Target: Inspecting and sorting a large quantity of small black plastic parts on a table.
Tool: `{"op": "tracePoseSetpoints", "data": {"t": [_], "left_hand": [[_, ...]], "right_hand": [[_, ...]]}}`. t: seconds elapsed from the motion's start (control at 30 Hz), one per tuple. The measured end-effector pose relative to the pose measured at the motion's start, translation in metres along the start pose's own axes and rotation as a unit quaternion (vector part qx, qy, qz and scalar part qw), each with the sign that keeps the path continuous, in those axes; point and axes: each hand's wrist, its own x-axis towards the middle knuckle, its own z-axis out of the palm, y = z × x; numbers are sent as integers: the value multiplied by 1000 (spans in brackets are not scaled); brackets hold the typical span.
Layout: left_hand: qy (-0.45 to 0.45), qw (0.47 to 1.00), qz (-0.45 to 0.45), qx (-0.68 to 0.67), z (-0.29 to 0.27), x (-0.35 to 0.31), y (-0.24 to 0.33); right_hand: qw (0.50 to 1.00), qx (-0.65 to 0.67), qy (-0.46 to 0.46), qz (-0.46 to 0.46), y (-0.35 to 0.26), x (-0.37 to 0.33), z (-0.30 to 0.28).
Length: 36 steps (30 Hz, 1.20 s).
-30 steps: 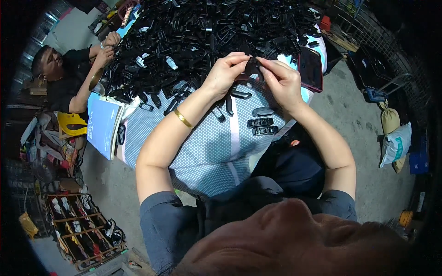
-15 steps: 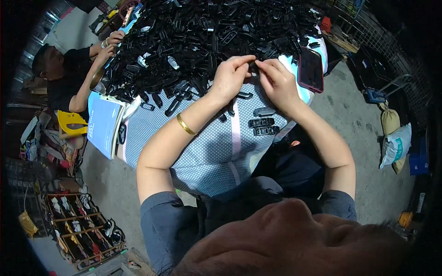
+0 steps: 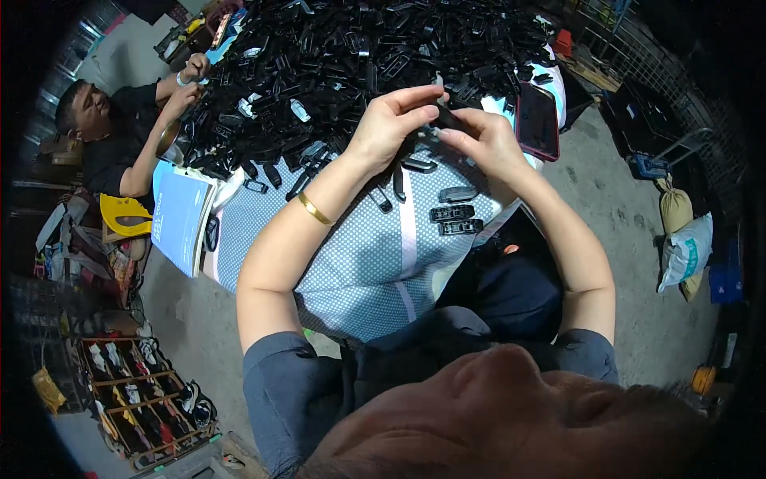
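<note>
A small black plastic piece (image 3: 449, 118) is between my two hands, over the near edge of a big heap of black plastic parts (image 3: 343, 56). My left hand (image 3: 391, 128), below a gold bangle, grips its left side with thumb and fingers. From the right, my right hand (image 3: 491, 144) has it pinched between thumb and forefinger. The fingers partly hide the piece, so its exact kind cannot be told. Nearer me on the patterned cloth (image 3: 359, 247) lie a smooth black part (image 3: 458, 194) and two ribbed black parts (image 3: 452, 213). A curved black part (image 3: 419, 165) rests below my hands.
A phone (image 3: 538, 120) lies at the heap's right edge, a blue-covered book (image 3: 183, 219) at the left. Across the left side, another person (image 3: 120, 136) works at the heap. A yellow plastic stool (image 3: 126, 215) and sacks (image 3: 686, 247) stand around the table.
My fingertips have parted slightly and show more of the black piece. My left hand has shifted a little left. The other person has raised their head.
</note>
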Motion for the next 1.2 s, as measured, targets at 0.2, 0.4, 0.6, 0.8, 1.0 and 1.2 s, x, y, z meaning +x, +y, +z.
{"op": "tracePoseSetpoints", "data": {"t": [0.2, 0.4, 0.6, 0.8, 1.0, 1.2], "left_hand": [[-40, 994, 33, 95, -3, -1, 4], [-18, 969, 142, 200, -1, -5, 11], [-5, 908, 250, 337, -1, -3, 12], [-57, 947, 157, 275, 2, -6, 20], [-33, 915, 261, 304, 11, -9, 1], [0, 876, 337, 345, 9, -12, 7]], "right_hand": [[985, -57, 100, -127, -13, -8, 2], [982, -68, 109, -139, -23, -11, 3], [990, 45, 104, -79, -18, -11, 12], [954, 298, 40, 10, -15, -4, 22], [961, 277, 7, 5, -23, -10, 27], [988, 138, -28, -66, -23, -8, 16]]}}
